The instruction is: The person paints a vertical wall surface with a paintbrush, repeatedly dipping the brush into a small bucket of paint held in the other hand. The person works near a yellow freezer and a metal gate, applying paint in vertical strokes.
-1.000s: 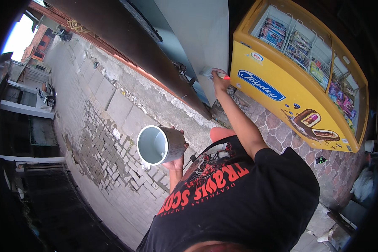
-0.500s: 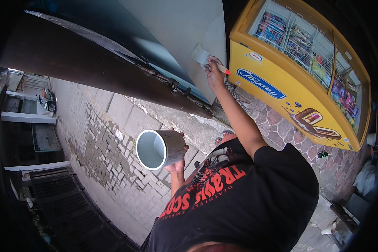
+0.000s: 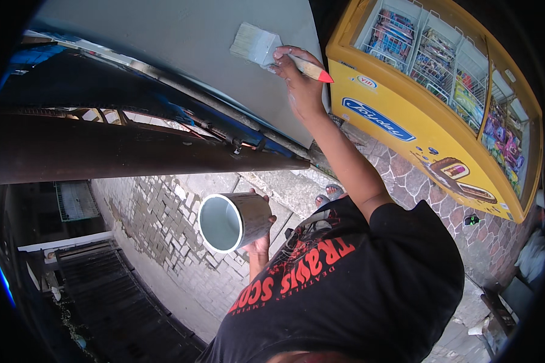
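My right hand (image 3: 301,81) is closed around the wooden, red-tipped handle of a wide paintbrush (image 3: 261,47). The brush's pale bristles point to the left over a smooth grey panel (image 3: 188,30); whether they press on it I cannot tell. Lower down, my left hand (image 3: 261,243) grips a cylindrical bucket (image 3: 253,219) from its far side and underneath. The bucket is tilted, its white-rimmed mouth facing left, with a pale grey-green inside. How much it holds is unclear.
A yellow ice-cream freezer (image 3: 399,115) with glass lids and filled wire baskets stands right of the panel. A long dark brown beam (image 3: 139,151) crosses at left, below the panel. Under me are paving bricks (image 3: 157,212) and stone-patterned flooring (image 3: 399,166).
My right hand has carried the brush up and to the left across the panel. The bucket in my left hand has barely shifted. The view has turned slightly, so the beam appears lower.
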`<state>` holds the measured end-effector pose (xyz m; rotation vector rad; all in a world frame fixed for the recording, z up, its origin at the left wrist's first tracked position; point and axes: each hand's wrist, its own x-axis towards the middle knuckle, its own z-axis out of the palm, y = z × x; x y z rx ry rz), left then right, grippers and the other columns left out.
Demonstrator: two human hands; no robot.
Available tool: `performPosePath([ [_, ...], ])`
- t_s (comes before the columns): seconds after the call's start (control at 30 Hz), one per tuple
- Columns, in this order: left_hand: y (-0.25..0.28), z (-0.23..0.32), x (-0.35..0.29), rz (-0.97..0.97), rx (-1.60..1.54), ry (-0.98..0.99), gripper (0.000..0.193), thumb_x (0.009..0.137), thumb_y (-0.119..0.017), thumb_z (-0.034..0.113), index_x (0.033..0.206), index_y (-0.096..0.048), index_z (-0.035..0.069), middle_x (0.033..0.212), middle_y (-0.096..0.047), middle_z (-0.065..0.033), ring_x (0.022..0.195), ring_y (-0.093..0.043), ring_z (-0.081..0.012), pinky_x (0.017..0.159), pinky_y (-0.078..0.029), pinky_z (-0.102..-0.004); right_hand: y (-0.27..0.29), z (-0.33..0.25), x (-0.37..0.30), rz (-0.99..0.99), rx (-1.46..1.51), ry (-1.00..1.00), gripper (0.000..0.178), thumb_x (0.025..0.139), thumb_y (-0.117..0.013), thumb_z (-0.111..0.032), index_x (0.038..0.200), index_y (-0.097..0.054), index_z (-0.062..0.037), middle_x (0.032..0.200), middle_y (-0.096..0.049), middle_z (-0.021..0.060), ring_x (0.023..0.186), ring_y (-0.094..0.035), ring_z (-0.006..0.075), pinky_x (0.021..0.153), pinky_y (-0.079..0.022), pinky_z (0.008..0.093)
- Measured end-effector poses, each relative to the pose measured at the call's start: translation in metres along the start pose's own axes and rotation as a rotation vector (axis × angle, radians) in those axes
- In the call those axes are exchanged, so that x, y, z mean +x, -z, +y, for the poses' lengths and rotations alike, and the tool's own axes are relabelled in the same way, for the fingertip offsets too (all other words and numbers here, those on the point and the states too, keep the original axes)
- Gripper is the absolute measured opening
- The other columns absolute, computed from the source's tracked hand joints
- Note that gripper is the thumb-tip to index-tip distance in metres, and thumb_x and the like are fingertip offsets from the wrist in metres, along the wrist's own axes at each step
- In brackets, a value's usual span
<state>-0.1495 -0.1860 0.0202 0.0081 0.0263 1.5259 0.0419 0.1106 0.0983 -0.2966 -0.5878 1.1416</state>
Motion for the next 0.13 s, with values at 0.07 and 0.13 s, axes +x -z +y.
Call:
performPosePath([
  [0.07,0.001,-0.004,-0.003,0.066,0.032,-0.037,0.074,0.098,-0.052,0.061,0.159,-0.036,0.023,0.168,-0.027,-0.0160,0.148,-0.030,-0.0502,0.097,-0.042,-0.0703,0.018,0.018,0.000,0.030,0.089,-0.140,0.021,0.097,-0.072,-0.010,0.116,-0.067,-0.0023,0.114,-0.069,0.0087,0.106,-0.066,0.0201,0.090,-0.056,0.0384],
  [0.13,0.003,-0.003,0.000,0.011,-0.051,-0.022,0.076,0.096,-0.057,0.059,0.159,-0.036,0.021,0.170,-0.022,-0.0159,0.154,-0.014,-0.0461,0.104,-0.035,-0.0748,0.046,0.052,-0.011,0.180,0.154,-0.330,0.032,0.100,-0.068,-0.008,0.131,-0.059,-0.0052,0.124,-0.065,0.0100,0.110,-0.066,0.0229,0.096,-0.055,0.0402],
])
